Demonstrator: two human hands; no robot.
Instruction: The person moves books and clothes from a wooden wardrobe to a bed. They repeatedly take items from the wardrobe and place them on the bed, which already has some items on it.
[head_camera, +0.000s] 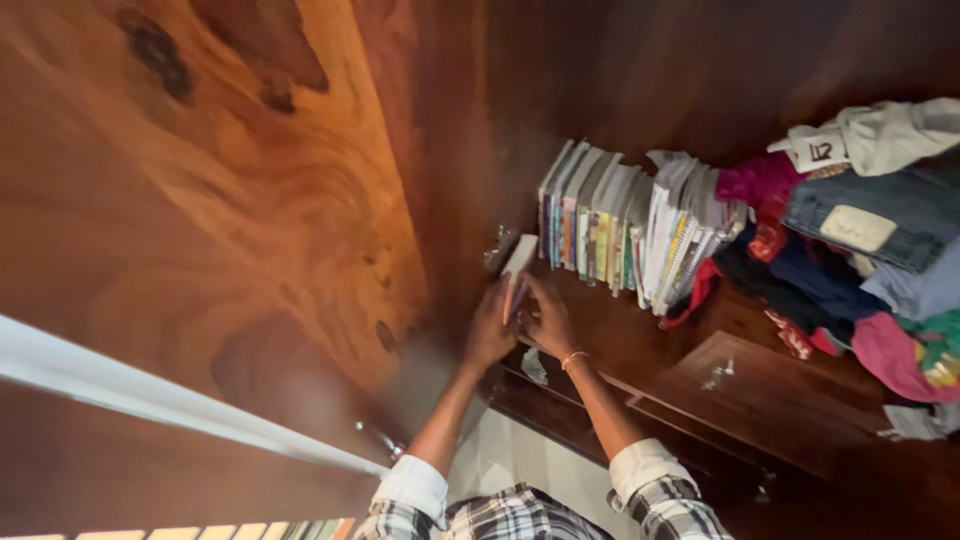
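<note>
Both hands, left hand and right hand, grip a thin white book upright on a dark wooden shelf, beside a row of books.

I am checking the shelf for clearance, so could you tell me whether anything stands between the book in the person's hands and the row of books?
Nothing visible does. The left hand and right hand hold the thin book just left of the row of books, with only bare wooden shelf between.

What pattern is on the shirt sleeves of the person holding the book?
A black, grey and white check, with plain white cuffs, seen in the head view as both hands hold the small book.
</note>
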